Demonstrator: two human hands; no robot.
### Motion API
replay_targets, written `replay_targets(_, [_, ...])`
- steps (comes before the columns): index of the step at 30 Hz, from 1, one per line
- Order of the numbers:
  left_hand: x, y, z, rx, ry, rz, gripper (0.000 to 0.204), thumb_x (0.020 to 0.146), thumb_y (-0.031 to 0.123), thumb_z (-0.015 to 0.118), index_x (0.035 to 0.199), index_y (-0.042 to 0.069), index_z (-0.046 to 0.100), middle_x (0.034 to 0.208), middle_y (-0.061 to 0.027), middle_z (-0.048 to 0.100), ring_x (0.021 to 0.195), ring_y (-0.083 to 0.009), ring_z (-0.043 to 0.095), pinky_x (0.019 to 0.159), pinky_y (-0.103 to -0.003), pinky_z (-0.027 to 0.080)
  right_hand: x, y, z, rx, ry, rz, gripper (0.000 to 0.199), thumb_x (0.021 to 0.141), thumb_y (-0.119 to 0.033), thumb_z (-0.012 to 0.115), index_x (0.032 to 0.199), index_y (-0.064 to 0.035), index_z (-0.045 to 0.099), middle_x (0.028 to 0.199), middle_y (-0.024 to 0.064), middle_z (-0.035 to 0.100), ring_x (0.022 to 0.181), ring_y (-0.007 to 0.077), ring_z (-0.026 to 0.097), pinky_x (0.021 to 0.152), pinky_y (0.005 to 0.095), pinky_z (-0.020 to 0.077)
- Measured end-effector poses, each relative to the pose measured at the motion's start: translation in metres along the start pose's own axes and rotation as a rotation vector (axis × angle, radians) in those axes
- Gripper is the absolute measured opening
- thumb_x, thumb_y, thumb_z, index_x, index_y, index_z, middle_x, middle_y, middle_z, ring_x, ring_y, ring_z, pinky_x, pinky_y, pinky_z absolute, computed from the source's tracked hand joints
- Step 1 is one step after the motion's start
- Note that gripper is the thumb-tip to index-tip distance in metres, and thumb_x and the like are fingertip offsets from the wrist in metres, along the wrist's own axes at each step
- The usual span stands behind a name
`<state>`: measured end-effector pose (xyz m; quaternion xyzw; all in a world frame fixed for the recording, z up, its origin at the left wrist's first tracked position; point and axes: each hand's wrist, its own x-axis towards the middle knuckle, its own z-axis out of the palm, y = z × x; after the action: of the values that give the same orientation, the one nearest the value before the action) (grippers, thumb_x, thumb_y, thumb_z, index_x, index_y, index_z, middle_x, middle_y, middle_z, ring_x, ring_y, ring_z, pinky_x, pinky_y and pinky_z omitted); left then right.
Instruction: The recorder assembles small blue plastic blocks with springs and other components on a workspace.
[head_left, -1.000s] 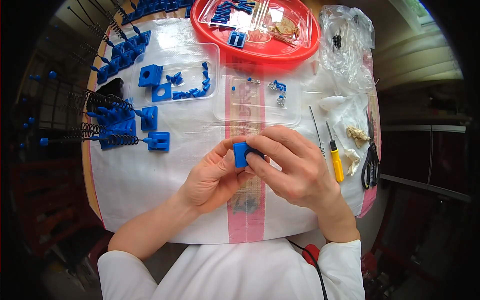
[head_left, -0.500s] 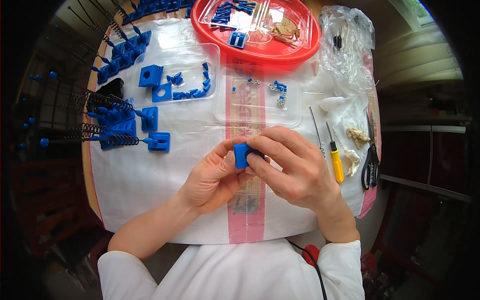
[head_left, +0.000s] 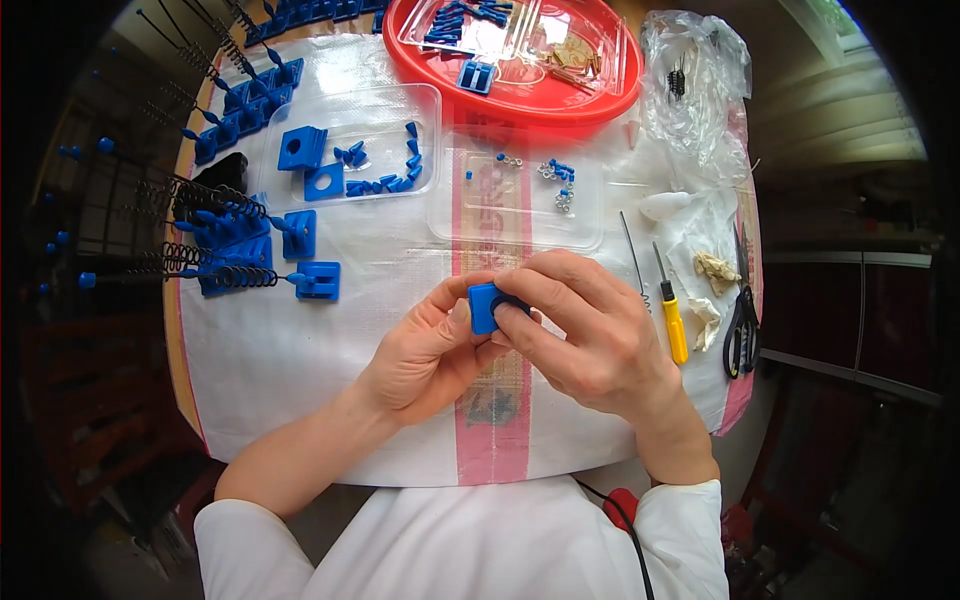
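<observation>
Above the middle of the table, my left hand (head_left: 425,355) grips a blue square plastic plate (head_left: 482,311) between thumb and fingers. My right hand (head_left: 590,325) meets it from the other side, closed, with thumb and forefinger pressed on a dark round piece (head_left: 514,300) against the plate. My fingers cover most of that piece, so its full shape does not show. Beyond my hands, a clear plastic lid (head_left: 440,228) carries small blue parts (head_left: 556,172) and metal nuts (head_left: 563,203). A clear tub (head_left: 420,100) to its left holds blue square plates (head_left: 302,148) and small blue cones (head_left: 413,147).
Blue bases with black springs (head_left: 225,260) crowd the left side, their rods reaching past the table edge. A red basin (head_left: 550,118) stands at the back. On the right are a yellow-handled screwdriver (head_left: 675,330), black scissors (head_left: 741,335) and a clear plastic bag (head_left: 695,100).
</observation>
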<state>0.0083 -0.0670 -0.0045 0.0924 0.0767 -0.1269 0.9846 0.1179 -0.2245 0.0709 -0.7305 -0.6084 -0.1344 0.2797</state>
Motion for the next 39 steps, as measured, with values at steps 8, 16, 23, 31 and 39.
replay_targets(8, [0.0, 0.0, -0.0003, -0.004, -0.011, 0.0, 0.033, 0.099, 0.013, 0.055, 0.132, 0.012, 0.052, 0.128, -0.0063, 0.057, 0.119, -0.018, 0.057, 0.104, -0.037, 0.049, -0.0001, -0.0003, 0.0008, 0.0, 0.005, -0.002, 0.026, 0.063, -0.008, 0.074, 0.087, 0.0012, 0.068, 0.099, 0.0105, 0.066, 0.086, 0.0257, 0.064, 0.071, 0.036, 0.0568])
replay_targets(16, [-0.0002, 0.0, -0.0006, -0.016, -0.004, -0.003, 0.034, 0.098, 0.013, 0.056, 0.132, 0.012, 0.052, 0.128, -0.0059, 0.057, 0.119, -0.018, 0.056, 0.104, -0.036, 0.048, 0.0003, -0.0004, 0.0, -0.018, -0.005, -0.023, 0.022, 0.065, -0.007, 0.07, 0.083, 0.0025, 0.064, 0.1, 0.0116, 0.063, 0.089, 0.0266, 0.063, 0.075, 0.0366, 0.0563])
replay_targets(23, [-0.0004, -0.0001, 0.0005, -0.01, 0.003, -0.006, 0.034, 0.098, 0.015, 0.057, 0.132, 0.013, 0.053, 0.128, -0.0056, 0.057, 0.119, -0.018, 0.056, 0.105, -0.036, 0.048, 0.0, -0.0005, 0.0005, -0.037, 0.0, -0.04, 0.021, 0.064, -0.006, 0.068, 0.081, 0.0035, 0.061, 0.1, 0.0122, 0.062, 0.091, 0.0269, 0.063, 0.076, 0.037, 0.0559])
replay_targets(31, [-0.0009, -0.0002, -0.0017, -0.008, 0.001, -0.011, 0.034, 0.098, 0.015, 0.057, 0.132, 0.013, 0.053, 0.127, -0.0053, 0.058, 0.118, -0.0177, 0.057, 0.105, -0.036, 0.048, 0.0014, -0.0032, -0.0015, -0.006, -0.012, -0.004, 0.027, 0.063, -0.006, 0.071, 0.088, 0.0027, 0.068, 0.1, 0.0124, 0.065, 0.088, 0.0274, 0.065, 0.074, 0.0378, 0.0577])
replay_targets(39, [-0.0009, 0.0004, -0.0005, -0.004, -0.005, -0.015, 0.034, 0.098, 0.016, 0.057, 0.132, 0.013, 0.054, 0.128, -0.0056, 0.058, 0.118, -0.0176, 0.057, 0.105, -0.037, 0.048, 0.002, -0.0029, -0.0013, -0.024, -0.005, -0.025, 0.024, 0.061, -0.006, 0.069, 0.083, 0.0033, 0.064, 0.099, 0.0123, 0.063, 0.09, 0.027, 0.063, 0.076, 0.0372, 0.0566])
